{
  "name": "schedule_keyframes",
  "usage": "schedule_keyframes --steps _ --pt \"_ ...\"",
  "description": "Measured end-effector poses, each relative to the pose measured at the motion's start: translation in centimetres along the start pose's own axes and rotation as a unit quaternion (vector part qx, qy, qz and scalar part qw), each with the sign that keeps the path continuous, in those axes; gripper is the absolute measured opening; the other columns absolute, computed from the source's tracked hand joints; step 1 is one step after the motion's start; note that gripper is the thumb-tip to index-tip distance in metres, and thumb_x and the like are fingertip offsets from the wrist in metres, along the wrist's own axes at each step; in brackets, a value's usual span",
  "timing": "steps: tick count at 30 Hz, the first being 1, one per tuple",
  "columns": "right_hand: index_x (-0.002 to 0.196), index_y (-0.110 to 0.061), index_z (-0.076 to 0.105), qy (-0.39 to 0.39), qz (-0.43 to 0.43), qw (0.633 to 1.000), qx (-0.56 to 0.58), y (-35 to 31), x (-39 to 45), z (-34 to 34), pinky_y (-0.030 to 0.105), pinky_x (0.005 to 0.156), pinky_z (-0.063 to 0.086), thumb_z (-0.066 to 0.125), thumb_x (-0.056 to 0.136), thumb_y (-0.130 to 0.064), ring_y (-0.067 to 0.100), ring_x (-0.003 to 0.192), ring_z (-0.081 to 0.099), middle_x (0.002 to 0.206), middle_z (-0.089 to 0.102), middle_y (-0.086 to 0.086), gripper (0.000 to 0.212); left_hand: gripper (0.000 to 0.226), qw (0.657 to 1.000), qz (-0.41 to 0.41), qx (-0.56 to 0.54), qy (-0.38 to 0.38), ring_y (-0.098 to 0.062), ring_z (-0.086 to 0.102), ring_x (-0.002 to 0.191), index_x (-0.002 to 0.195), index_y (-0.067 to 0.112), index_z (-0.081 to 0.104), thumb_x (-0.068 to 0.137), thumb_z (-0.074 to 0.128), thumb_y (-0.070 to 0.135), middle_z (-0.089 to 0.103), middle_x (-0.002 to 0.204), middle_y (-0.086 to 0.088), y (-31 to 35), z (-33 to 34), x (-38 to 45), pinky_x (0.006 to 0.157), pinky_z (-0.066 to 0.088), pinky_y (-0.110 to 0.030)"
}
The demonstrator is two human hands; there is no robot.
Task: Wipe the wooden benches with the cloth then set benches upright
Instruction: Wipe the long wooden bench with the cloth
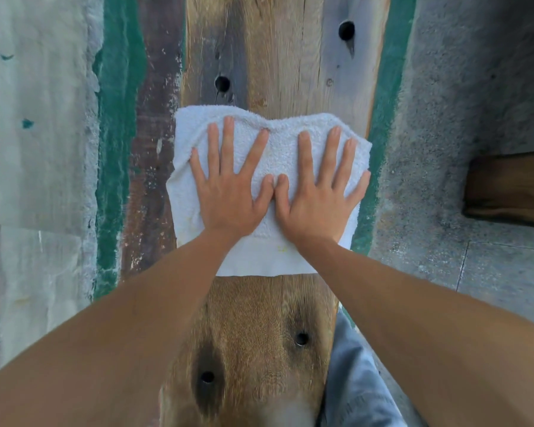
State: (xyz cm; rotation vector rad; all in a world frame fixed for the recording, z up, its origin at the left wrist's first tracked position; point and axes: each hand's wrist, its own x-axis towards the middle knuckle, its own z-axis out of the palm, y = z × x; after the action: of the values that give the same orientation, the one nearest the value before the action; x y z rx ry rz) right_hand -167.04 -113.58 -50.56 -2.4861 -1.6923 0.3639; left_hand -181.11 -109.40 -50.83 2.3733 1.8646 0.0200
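Note:
A long wooden bench plank (278,57) with several dark round holes runs away from me down the middle of the view. A white terry cloth (269,149) lies flat across its width. My left hand (228,192) presses on the cloth's left half with fingers spread straight. My right hand (315,195) presses on the right half the same way, and the two thumbs touch at the middle.
A darker weathered plank (151,149) lies along the bench's left side, on green-painted ground (117,118). Grey concrete (444,149) flanks the right, with a brown wooden piece (509,192) at the far right. My jeans-clad leg (355,380) is beside the bench at bottom right.

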Motion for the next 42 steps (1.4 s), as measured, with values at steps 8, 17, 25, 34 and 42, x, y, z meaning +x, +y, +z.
schedule_keyframes --steps 8,17,25,34,42 --pt "0.163 -0.036 0.012 0.004 -0.003 1.000 -0.008 -0.1 -0.2 0.3 0.067 0.120 0.003 0.029 0.101 -0.056 0.031 0.159 0.000 0.172 0.003 0.007 0.067 0.063 1.000 0.000 -0.003 0.003 -0.032 0.005 0.158 0.160 0.042 0.015 0.100 0.027 0.060 0.008 0.170 -0.012 -0.2 0.3 0.0 0.121 0.013 -0.063" --pt "0.163 -0.037 0.011 0.013 0.003 1.000 -0.013 -0.1 -0.4 -0.1 0.065 0.122 0.004 0.031 0.102 -0.056 0.029 0.159 0.000 0.173 0.003 0.004 0.067 0.064 1.000 0.014 -0.016 -0.002 -0.033 0.006 0.158 0.160 0.041 0.011 0.100 0.022 0.059 0.007 0.170 -0.011 0.0 0.2 0.0 0.121 0.012 -0.065" --pt "0.163 -0.036 0.012 0.009 0.000 1.000 -0.018 -0.1 -0.6 0.2 0.063 0.123 0.004 0.029 0.103 -0.056 0.029 0.159 0.003 0.173 0.006 0.005 0.065 0.064 0.999 -0.004 -0.041 -0.002 -0.032 0.008 0.158 0.160 0.041 0.016 0.100 0.030 0.058 0.011 0.170 -0.009 -0.4 0.3 -0.4 0.122 0.011 -0.063" --pt "0.163 -0.032 0.019 0.003 0.033 0.999 -0.005 0.7 -13.1 1.5 0.055 0.125 0.010 0.031 0.106 -0.046 0.027 0.159 0.010 0.172 0.010 0.004 0.060 0.063 0.998 -0.016 -0.047 -0.040 -0.027 0.003 0.158 0.161 0.037 0.013 0.101 0.026 0.053 0.005 0.171 -0.002 -0.7 0.7 -10.2 0.124 0.014 -0.056" --pt "0.161 -0.040 0.013 -0.086 0.067 0.993 0.033 -0.1 -20.6 1.4 0.059 0.123 0.010 0.034 0.100 -0.044 0.023 0.159 0.002 0.172 -0.001 -0.004 0.065 0.074 0.990 0.015 -0.032 -0.135 -0.026 0.006 0.158 0.161 0.036 0.014 0.093 0.042 0.044 0.006 0.171 -0.001 -1.4 0.0 -18.7 0.125 0.010 -0.055"
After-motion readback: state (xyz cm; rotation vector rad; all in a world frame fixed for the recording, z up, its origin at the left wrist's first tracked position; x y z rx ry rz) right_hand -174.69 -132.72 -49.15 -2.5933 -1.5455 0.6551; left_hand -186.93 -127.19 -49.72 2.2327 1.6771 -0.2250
